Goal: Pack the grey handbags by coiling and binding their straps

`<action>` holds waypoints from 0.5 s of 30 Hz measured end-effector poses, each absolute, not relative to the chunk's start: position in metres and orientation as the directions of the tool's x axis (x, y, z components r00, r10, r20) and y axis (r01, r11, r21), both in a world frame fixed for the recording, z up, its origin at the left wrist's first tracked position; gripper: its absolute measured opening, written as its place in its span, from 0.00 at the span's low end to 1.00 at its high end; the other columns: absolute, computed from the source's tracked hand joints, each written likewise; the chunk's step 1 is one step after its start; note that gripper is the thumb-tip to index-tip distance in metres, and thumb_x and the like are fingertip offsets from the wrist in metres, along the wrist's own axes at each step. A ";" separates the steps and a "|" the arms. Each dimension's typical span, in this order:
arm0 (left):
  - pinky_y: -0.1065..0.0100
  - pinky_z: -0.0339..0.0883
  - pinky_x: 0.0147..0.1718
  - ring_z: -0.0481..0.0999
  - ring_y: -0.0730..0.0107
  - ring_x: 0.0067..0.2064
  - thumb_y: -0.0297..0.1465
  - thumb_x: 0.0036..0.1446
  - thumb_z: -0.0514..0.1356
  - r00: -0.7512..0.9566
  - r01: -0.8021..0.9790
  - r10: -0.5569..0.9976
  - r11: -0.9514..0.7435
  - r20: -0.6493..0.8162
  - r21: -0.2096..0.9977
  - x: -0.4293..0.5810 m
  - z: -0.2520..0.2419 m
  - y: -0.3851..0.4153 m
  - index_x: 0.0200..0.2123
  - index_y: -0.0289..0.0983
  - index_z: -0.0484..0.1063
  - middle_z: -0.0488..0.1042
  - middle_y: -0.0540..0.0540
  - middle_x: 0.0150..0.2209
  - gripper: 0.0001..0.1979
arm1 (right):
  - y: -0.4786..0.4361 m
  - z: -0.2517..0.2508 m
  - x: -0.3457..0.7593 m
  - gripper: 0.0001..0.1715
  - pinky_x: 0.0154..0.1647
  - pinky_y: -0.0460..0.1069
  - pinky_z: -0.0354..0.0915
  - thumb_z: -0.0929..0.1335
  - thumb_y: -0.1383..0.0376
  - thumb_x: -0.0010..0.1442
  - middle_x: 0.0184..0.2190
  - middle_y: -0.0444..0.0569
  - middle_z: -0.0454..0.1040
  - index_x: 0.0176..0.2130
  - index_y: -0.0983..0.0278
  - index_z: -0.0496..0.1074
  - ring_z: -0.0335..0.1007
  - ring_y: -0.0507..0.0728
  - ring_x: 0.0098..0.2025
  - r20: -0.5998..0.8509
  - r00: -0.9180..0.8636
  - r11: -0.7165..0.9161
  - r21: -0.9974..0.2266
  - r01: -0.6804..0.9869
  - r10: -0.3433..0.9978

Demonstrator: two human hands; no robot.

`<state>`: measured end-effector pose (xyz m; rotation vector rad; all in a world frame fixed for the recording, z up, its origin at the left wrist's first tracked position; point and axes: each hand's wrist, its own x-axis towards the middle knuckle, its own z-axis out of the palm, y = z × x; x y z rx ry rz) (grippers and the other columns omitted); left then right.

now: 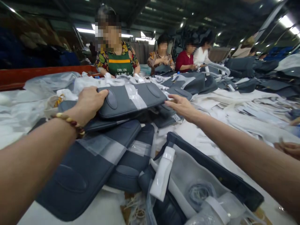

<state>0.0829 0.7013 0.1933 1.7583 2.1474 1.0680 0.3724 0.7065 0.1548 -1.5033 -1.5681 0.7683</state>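
My left hand [92, 101] grips the left end of a dark grey leather-like bag panel [150, 93], thumb on top by an oval raised patch. A white strip under clear tape crosses the middle of this panel. At its right end is my right hand [179, 104], fingers apart, the fingertips at or just beside the corner; contact is hard to tell. Below the raised panel, similar panels [93, 165] with taped strips lie overlapping. In front of me sits an open dark bag [211, 168] with a white wrapped roll [163, 173] and clear plastic in it.
Across the table stands a person in a green apron [119, 64], with several other people farther right. White sheets [234, 115] and grey pieces [194, 82] cover the right side. Clear plastic [51, 81] is heaped at left. Another person's hand [289, 148] shows at the right edge.
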 end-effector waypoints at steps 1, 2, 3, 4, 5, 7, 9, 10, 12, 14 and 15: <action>0.44 0.55 0.48 0.56 0.34 0.57 0.40 0.54 0.53 -0.298 0.830 0.884 0.054 0.360 0.555 0.083 0.196 0.691 0.33 0.21 0.66 0.69 0.41 0.49 0.22 | 0.687 0.156 0.382 0.33 0.48 0.53 0.61 0.71 0.60 0.51 0.39 0.50 0.76 0.55 0.67 0.65 0.70 0.59 0.44 0.127 0.028 0.093 -0.844 0.528 0.991; 0.43 0.54 0.49 0.59 0.35 0.57 0.38 0.54 0.54 -0.270 0.882 0.860 0.041 0.433 0.469 0.084 0.196 0.675 0.36 0.22 0.67 0.68 0.40 0.49 0.20 | 0.666 0.158 0.392 0.35 0.47 0.55 0.61 0.71 0.55 0.50 0.40 0.51 0.76 0.54 0.67 0.66 0.70 0.61 0.43 0.094 -0.007 0.076 -0.756 0.650 0.996; 0.45 0.54 0.51 0.60 0.39 0.57 0.37 0.55 0.55 -0.170 0.926 0.819 -0.057 0.547 0.373 0.088 0.194 0.654 0.40 0.23 0.67 0.68 0.41 0.49 0.19 | 0.644 0.159 0.401 0.36 0.46 0.56 0.62 0.70 0.51 0.49 0.41 0.53 0.76 0.53 0.66 0.67 0.71 0.63 0.44 -0.010 -0.057 0.036 -0.667 0.744 0.998; 0.48 0.55 0.52 0.64 0.45 0.55 0.36 0.57 0.53 -0.037 0.928 0.768 -0.210 0.639 0.307 0.094 0.188 0.628 0.44 0.25 0.66 0.68 0.41 0.48 0.20 | 0.624 0.159 0.410 0.39 0.46 0.56 0.62 0.69 0.48 0.50 0.42 0.55 0.76 0.55 0.66 0.66 0.71 0.64 0.43 -0.119 -0.074 -0.014 -0.606 0.796 0.990; 0.51 0.59 0.51 0.69 0.51 0.52 0.37 0.58 0.51 0.047 0.892 0.746 -0.331 0.664 0.309 0.101 0.178 0.598 0.47 0.28 0.66 0.69 0.42 0.46 0.20 | 0.605 0.157 0.417 0.42 0.44 0.56 0.63 0.68 0.46 0.49 0.42 0.57 0.75 0.56 0.67 0.65 0.72 0.64 0.42 -0.217 -0.059 -0.066 -0.529 0.846 0.974; 0.59 0.68 0.42 0.74 0.60 0.40 0.40 0.56 0.52 0.080 0.765 0.833 -0.403 0.547 0.502 0.118 0.146 0.535 0.39 0.33 0.70 0.72 0.44 0.36 0.17 | 0.577 0.150 0.425 0.46 0.44 0.55 0.64 0.68 0.45 0.49 0.44 0.60 0.74 0.58 0.69 0.61 0.71 0.65 0.43 -0.336 -0.038 -0.099 -0.382 0.919 0.941; 0.60 0.70 0.35 0.74 0.61 0.34 0.43 0.52 0.56 -0.034 0.597 0.990 -0.091 0.138 0.797 0.137 0.106 0.482 0.37 0.35 0.69 0.73 0.45 0.32 0.17 | 0.564 0.140 0.425 0.47 0.45 0.55 0.63 0.67 0.45 0.50 0.46 0.63 0.73 0.59 0.71 0.59 0.70 0.66 0.46 -0.362 -0.021 -0.069 -0.232 0.970 0.932; 0.60 0.70 0.34 0.75 0.61 0.34 0.43 0.53 0.54 -0.138 0.449 0.988 0.126 -0.071 0.885 0.146 0.086 0.463 0.37 0.35 0.68 0.74 0.44 0.32 0.17 | 0.561 0.136 0.423 0.46 0.45 0.54 0.62 0.66 0.46 0.51 0.47 0.63 0.72 0.59 0.72 0.59 0.69 0.67 0.47 -0.365 -0.019 -0.044 -0.164 0.985 0.931; 0.61 0.70 0.32 0.75 0.61 0.34 0.43 0.52 0.54 -0.159 0.100 0.917 0.384 -0.366 0.918 0.162 0.057 0.442 0.36 0.35 0.68 0.75 0.43 0.33 0.17 | 0.561 0.132 0.417 0.39 0.43 0.53 0.62 0.64 0.50 0.53 0.47 0.64 0.72 0.56 0.72 0.62 0.69 0.67 0.48 -0.371 -0.019 -0.008 -0.069 0.998 0.928; 0.64 0.69 0.31 0.75 0.62 0.33 0.41 0.44 0.62 -0.021 -0.164 0.855 0.508 -0.518 0.845 0.174 0.045 0.438 0.36 0.34 0.69 0.76 0.43 0.33 0.19 | 0.563 0.131 0.410 0.33 0.38 0.53 0.63 0.64 0.56 0.52 0.44 0.65 0.73 0.52 0.73 0.65 0.71 0.67 0.45 -0.385 -0.026 0.016 -0.029 0.999 0.922; 0.65 0.69 0.32 0.76 0.62 0.34 0.39 0.40 0.66 0.067 -0.259 0.837 0.540 -0.543 0.800 0.180 0.044 0.440 0.37 0.34 0.70 0.77 0.43 0.34 0.21 | 0.563 0.131 0.407 0.31 0.36 0.53 0.62 0.64 0.59 0.51 0.42 0.66 0.74 0.50 0.74 0.67 0.71 0.68 0.44 -0.386 -0.033 0.027 -0.020 0.999 0.922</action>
